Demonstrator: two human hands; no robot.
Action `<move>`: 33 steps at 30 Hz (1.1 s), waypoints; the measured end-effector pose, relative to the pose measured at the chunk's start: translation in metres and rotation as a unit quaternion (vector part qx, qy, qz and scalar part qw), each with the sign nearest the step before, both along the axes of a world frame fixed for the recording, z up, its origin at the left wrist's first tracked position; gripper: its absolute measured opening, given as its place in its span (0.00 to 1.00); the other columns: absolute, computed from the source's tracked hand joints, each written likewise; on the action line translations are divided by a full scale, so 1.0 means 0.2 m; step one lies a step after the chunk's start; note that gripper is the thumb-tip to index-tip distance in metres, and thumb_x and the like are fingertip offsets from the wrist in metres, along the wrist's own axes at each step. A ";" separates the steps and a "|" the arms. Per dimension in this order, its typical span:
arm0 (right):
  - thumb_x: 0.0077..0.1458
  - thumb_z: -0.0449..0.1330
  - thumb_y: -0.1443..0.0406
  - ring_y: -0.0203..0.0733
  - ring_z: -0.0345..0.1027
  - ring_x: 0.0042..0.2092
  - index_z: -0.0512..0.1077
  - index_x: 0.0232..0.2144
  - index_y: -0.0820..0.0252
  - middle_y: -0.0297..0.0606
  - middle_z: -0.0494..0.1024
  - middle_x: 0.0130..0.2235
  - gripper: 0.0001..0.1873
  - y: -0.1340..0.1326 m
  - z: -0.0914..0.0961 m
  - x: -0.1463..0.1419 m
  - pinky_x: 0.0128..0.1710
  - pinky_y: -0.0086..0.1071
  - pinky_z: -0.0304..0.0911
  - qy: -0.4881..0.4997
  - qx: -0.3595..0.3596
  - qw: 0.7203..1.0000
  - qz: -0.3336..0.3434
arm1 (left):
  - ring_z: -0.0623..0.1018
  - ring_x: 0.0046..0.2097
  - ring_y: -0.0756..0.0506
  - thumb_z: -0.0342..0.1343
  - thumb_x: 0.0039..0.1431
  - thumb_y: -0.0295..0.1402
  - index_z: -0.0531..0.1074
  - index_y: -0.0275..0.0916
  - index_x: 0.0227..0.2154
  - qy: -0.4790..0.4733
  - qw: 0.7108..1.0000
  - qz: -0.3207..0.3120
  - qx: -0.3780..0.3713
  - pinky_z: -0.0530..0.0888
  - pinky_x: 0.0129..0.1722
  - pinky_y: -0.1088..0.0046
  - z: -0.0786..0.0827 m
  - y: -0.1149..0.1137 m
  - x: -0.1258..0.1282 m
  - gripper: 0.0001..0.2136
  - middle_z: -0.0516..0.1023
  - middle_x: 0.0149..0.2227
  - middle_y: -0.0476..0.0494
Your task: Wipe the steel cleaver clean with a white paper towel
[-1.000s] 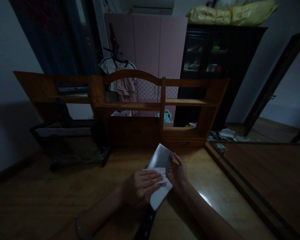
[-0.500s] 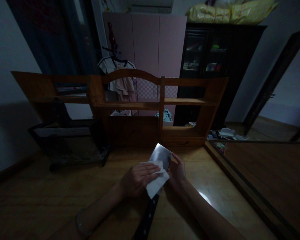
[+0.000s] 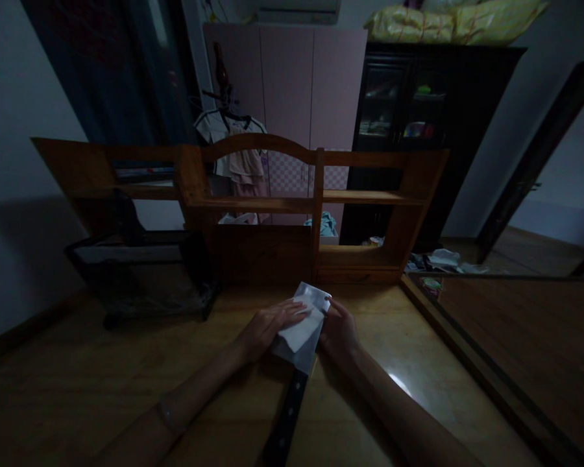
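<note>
White cloth across cleaver blade

Wooden desk, dim light, 1 glare spot on the right half. Directly on it: 1 cleaver, blade flat near the middle, black handle pointing to the near edge. 1 wooden hutch stands along the back edge, open shelves. A 2nd tabletop, dark-rimmed, sits just beside the desk's right edge.
</note>
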State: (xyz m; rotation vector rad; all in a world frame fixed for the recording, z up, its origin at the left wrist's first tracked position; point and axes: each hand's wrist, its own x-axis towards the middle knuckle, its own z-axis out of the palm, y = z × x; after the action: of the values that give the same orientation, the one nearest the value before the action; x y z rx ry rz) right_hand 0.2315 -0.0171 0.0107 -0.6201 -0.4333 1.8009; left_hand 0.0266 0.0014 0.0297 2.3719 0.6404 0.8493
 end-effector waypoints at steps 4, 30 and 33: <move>0.58 0.53 0.58 0.40 0.73 0.28 0.74 0.35 0.66 0.42 0.80 0.28 0.17 0.00 0.00 -0.01 0.29 0.30 0.67 -0.010 0.007 1.000 -0.001 | 0.62 0.65 0.46 0.33 0.71 0.36 0.68 0.47 0.57 -0.024 0.999 0.021 -0.013 0.54 0.66 0.60 -0.01 0.01 0.03 0.22 0.65 0.62 0.53; 0.62 0.51 0.58 0.38 0.71 0.26 0.72 0.31 0.65 0.38 0.77 0.25 0.17 0.02 -0.01 -0.02 0.28 0.30 0.65 -0.054 -0.054 0.997 -0.003 | 0.75 0.55 0.43 0.34 0.69 0.39 0.79 0.44 0.44 -0.057 0.985 0.142 -0.077 0.67 0.57 0.64 -0.07 0.02 0.00 0.24 0.76 0.51 0.49; 0.62 0.51 0.59 0.38 0.72 0.26 0.72 0.31 0.65 0.38 0.78 0.25 0.16 0.02 -0.02 -0.02 0.28 0.30 0.66 -0.051 -0.056 0.997 -0.008 | 0.78 0.50 0.43 0.37 0.68 0.39 0.81 0.43 0.38 -0.054 0.983 0.162 -0.063 0.70 0.52 0.67 -0.06 0.01 -0.01 0.24 0.80 0.47 0.48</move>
State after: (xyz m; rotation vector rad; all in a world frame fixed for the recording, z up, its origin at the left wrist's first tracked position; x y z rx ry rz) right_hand 0.2282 -0.0123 0.0068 -0.7938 -0.3968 1.7936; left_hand 0.0249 0.0026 0.0182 2.1234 1.0216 1.0322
